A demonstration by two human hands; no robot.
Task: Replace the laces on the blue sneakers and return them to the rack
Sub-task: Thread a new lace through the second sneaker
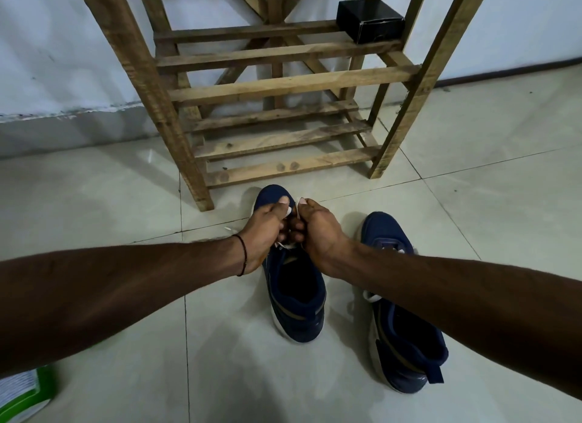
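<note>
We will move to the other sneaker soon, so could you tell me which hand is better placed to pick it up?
Probably the right hand: the other sneaker sits to its right, partly under that forearm. The left hand would have to cross the sneaker being laced. Both pinch its white lace.

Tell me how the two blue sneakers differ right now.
The left hand and right hand pinch a white lace over the front of the left sneaker; the right sneaker lies untouched. The left sneaker sits nearer the rack; the right sneaker is partly hidden by a forearm. Both are navy, white-soled, toes toward the rack.
</note>
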